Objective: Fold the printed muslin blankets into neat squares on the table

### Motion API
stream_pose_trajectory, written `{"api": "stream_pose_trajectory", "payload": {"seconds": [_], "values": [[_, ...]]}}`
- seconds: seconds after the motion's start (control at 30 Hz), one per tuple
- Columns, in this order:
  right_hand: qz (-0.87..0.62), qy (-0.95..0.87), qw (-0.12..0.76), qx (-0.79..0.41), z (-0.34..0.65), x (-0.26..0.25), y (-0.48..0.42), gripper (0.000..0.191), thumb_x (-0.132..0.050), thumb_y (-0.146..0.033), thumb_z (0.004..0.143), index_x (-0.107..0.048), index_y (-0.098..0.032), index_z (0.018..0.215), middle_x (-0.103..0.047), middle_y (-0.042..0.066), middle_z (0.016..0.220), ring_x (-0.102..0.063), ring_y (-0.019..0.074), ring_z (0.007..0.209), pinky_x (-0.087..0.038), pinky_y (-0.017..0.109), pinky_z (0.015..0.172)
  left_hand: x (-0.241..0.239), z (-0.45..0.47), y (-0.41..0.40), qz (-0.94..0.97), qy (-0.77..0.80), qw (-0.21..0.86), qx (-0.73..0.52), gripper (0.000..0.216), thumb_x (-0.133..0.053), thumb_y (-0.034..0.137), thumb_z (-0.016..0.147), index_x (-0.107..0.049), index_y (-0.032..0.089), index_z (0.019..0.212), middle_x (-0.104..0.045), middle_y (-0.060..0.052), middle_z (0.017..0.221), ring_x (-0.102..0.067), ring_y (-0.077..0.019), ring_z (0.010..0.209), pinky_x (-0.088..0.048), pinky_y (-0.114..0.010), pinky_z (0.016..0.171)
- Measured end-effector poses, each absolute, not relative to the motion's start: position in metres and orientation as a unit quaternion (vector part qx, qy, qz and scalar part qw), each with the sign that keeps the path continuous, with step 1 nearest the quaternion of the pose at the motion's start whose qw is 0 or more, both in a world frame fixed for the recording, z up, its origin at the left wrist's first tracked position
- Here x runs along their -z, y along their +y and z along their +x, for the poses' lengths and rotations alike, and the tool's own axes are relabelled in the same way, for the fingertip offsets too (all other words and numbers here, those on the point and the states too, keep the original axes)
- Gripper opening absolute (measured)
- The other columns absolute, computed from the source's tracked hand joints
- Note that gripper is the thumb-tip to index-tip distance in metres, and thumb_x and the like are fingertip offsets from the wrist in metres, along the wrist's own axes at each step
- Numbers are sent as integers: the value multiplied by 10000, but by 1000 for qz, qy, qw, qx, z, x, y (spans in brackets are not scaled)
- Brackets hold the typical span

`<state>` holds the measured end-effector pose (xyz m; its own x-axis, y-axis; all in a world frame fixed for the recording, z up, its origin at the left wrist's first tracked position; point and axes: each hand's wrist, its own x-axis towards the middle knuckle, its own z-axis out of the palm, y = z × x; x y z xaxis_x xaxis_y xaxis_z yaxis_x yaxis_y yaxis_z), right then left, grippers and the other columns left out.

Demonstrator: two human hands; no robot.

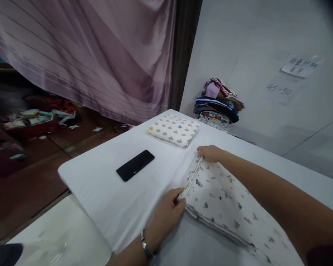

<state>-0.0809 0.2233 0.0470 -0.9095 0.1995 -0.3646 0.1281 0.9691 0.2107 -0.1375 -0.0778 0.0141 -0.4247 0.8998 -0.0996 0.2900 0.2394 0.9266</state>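
Note:
A white cloth with small grey prints (224, 201) lies folded on the white table (105, 192) in front of me. My left hand (166, 216) pinches the near corner of its folded edge, a bracelet on the wrist. My right hand (209, 152) grips the far corner of the same edge, fingers curled over it. Beyond my hands rests a folded white cloth with grey apple shapes (174, 129).
A black phone (135, 165) lies face up left of the cloths. A stack of folded colourful clothes (218, 103) stands against the white wall at the table's far end. A mauve curtain (100, 51) hangs behind, with cluttered floor at left.

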Motion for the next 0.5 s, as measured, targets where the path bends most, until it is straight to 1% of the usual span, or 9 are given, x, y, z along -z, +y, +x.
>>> {"api": "stream_pose_trajectory", "payload": {"seconds": [0.1, 0.3, 0.5], "values": [[110, 965, 207, -121, -87, -44, 224, 279, -489, -147, 735, -631, -252, 951, -481, 52, 1246, -567, 206, 927, -441, 270, 626, -12, -138, -77, 412, 718, 334, -451, 370, -461, 268, 778, -614, 192, 1107, -643, -40, 895, -538, -166, 746, -396, -258, 687], [160, 954, 196, -160, -96, -49, 219, 220, -491, -95, 732, -648, -173, 866, -503, 136, 1170, -567, 249, 901, -438, 317, 655, -8, -139, -76, 399, 724, 335, -453, 353, -469, 301, 774, -625, 173, 1064, -635, -32, 800, -526, -159, 681, -384, -260, 647], [203, 954, 182, -128, -97, -44, 222, 252, -485, -102, 741, -620, -173, 942, -539, 137, 1095, -576, 255, 885, -439, 338, 675, -6, -140, -74, 400, 729, 326, -450, 338, -464, 297, 786, -618, 183, 1064, -633, -25, 798, -525, -156, 680, -380, -258, 650]]}}
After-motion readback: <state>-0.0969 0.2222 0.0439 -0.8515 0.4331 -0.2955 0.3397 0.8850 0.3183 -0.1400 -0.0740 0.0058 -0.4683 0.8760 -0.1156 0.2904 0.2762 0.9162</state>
